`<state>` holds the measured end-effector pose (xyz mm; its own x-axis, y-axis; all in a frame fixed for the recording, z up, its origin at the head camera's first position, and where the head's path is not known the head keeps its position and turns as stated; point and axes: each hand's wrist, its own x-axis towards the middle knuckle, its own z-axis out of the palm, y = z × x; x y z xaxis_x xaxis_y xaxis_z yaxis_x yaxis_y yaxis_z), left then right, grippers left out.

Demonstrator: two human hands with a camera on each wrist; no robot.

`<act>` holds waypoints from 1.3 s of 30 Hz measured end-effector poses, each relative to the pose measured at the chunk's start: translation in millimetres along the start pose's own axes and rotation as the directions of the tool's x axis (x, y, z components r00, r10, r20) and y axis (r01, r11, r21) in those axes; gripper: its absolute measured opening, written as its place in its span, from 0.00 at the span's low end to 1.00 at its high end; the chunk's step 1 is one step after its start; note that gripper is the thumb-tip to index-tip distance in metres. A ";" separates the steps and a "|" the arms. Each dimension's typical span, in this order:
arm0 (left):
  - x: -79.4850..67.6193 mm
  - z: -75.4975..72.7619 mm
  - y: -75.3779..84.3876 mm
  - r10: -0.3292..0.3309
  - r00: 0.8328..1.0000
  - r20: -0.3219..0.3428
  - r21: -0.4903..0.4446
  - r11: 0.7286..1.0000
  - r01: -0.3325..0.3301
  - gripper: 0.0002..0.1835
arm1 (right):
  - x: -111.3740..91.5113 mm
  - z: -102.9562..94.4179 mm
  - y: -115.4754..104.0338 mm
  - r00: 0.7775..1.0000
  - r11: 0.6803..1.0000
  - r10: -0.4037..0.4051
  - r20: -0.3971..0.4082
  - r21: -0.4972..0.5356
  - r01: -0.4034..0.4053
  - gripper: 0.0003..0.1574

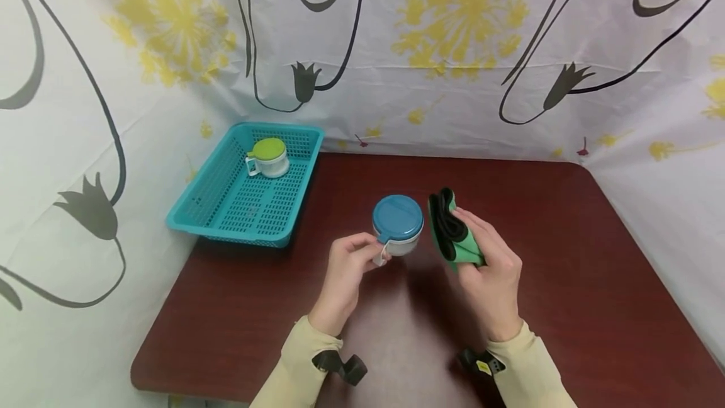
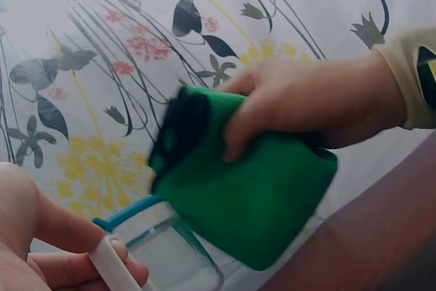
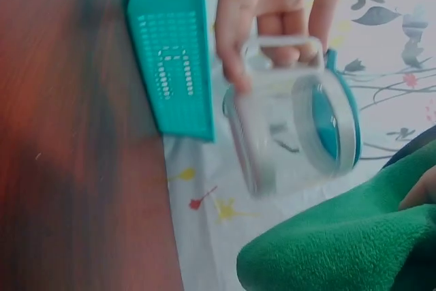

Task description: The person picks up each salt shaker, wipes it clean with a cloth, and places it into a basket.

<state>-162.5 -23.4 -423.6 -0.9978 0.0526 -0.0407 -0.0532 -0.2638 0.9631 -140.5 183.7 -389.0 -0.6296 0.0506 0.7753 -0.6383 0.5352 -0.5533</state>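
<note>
Flowered white fabric (image 1: 362, 49) hangs behind and around a dark red-brown counter (image 1: 612, 294), printed with grey stems, grey tulip shapes and yellow blooms.

Near the middle of the counter, a person's left grip (image 1: 348, 276) is clamped on the white handle (image 1: 381, 257) of a jar (image 1: 403, 247), pinching it between thumb and fingers. The jar is held up off the counter; its wall is clear, with a pale collar under a blue lid (image 1: 398, 216). The lid is on.

The right grip (image 1: 495, 269) holds a folded green cloth (image 1: 467, 249), thumb on one side and fingers on the other, with black folds showing at the end nearer the jar. From the head view the cloth is just beside the jar, a narrow gap between them. In the left wrist view it partly overlaps the jar.

Both arms come from the near edge in cream sleeves (image 1: 532, 367), each wrist bearing a small black device (image 1: 342, 367).

Farther out, at the back left of the counter, sits a turquoise basket (image 1: 226, 232) with pierced walls. Toward its far end a second jar (image 1: 275, 167) stands upright, its lime lid (image 1: 269, 148) on and its handle pointing left.
</note>
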 end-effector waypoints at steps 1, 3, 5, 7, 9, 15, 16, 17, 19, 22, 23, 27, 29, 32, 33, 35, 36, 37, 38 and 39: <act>2.8 0.1 0.2 -0.002 1.000 0.007 -0.007 1.000 0.002 0.12 | 2.3 2.5 -0.2 1.000 1.000 -0.003 0.011 0.006 0.002 0.27; 8.9 0.2 0.7 -0.005 1.000 0.022 -0.017 1.000 0.005 0.12 | 4.1 8.1 5.1 0.999 1.000 -0.001 0.047 0.008 0.001 0.29; 14.9 0.0 0.3 -0.001 0.999 0.038 -0.018 1.000 0.001 0.12 | 2.9 13.2 14.4 0.996 1.000 0.008 0.091 -0.003 -0.007 0.32; 19.4 -0.1 0.5 0.006 0.999 0.049 -0.012 1.000 -0.006 0.12 | -0.3 17.2 25.4 0.992 1.000 0.021 0.125 -0.017 -0.019 0.34; 23.2 0.4 1.5 0.017 0.998 0.059 -0.003 1.000 -0.017 0.12 | -3.6 19.8 35.1 0.990 0.999 0.031 0.139 -0.025 -0.028 0.36; 36.8 3.1 11.7 0.036 0.997 0.070 0.004 0.999 -0.036 0.11 | -5.1 24.2 59.1 0.992 0.998 0.017 0.127 -0.062 -0.010 0.37; 40.0 3.3 14.1 0.040 0.997 0.068 0.000 0.999 -0.040 0.11 | -4.3 24.7 63.2 0.991 0.997 0.016 0.136 -0.076 -0.005 0.37; 42.9 3.6 17.2 0.045 0.997 0.064 -0.007 0.999 -0.045 0.10 | -3.4 24.9 67.4 0.988 0.996 0.019 0.153 -0.094 -0.005 0.38; 48.5 4.1 23.8 0.062 0.996 0.058 -0.019 0.998 -0.061 0.10 | -1.8 24.7 75.5 0.979 0.992 0.036 0.199 -0.125 -0.011 0.39; 56.1 5.1 33.5 0.096 0.994 0.051 -0.011 0.995 -0.096 0.10 | -1.4 22.4 86.5 0.969 0.983 0.078 0.234 -0.179 -0.036 0.40; 58.7 5.5 36.3 0.106 0.993 0.049 -0.003 0.994 -0.106 0.10 | -1.3 21.6 90.0 0.969 0.980 0.094 0.228 -0.192 -0.050 0.40; 70.0 5.7 39.9 0.108 0.994 0.025 0.028 0.994 -0.109 0.10 | 2.9 17.7 101.3 0.980 0.969 0.150 0.131 -0.215 -0.120 0.38; 75.0 5.2 38.4 0.091 0.996 0.003 0.027 0.996 -0.091 0.10 | 8.1 15.7 104.5 0.981 0.965 0.175 0.080 -0.214 -0.155 0.37; 81.4 4.0 33.5 0.068 0.997 -0.024 0.025 0.997 -0.067 0.11 | 18.7 13.1 105.7 0.978 0.959 0.206 0.029 -0.203 -0.196 0.35; 83.2 3.9 31.8 0.066 0.997 -0.028 0.026 0.998 -0.065 0.11 | 22.7 12.8 105.2 0.977 0.959 0.213 0.017 -0.195 -0.206 0.35; 86.5 3.8 28.3 0.071 0.997 -0.030 0.030 0.997 -0.070 0.11 | 31.1 13.0 103.1 0.976 0.961 0.217 -0.001 -0.177 -0.214 0.36; 87.9 3.8 26.5 0.072 0.997 -0.030 0.035 0.997 -0.071 0.11 | 35.3 13.7 101.9 0.977 0.962 0.214 -0.006 -0.170 -0.212 0.36; 88.9 3.8 24.7 0.073 0.997 -0.029 0.038 0.997 -0.072 0.11 | 39.4 14.8 100.7 0.978 0.965 0.208 -0.009 -0.161 -0.207 0.36; 89.7 3.8 23.1 0.072 0.997 -0.029 0.040 0.997 -0.071 0.11 | 43.2 16.3 99.4 0.980 0.969 0.200 -0.009 -0.146 -0.199 0.36; 90.3 3.9 21.6 0.070 0.997 -0.028 0.043 0.997 -0.069 0.11 | 46.6 18.1 98.2 0.982 0.973 0.189 -0.008 -0.132 -0.189 0.35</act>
<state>-253.6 -20.6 -405.4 -0.9998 0.0074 0.0194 0.0173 -0.2253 0.9741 -240.5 223.4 -412.7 -0.7353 0.1581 0.6590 -0.4437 0.6228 -0.6444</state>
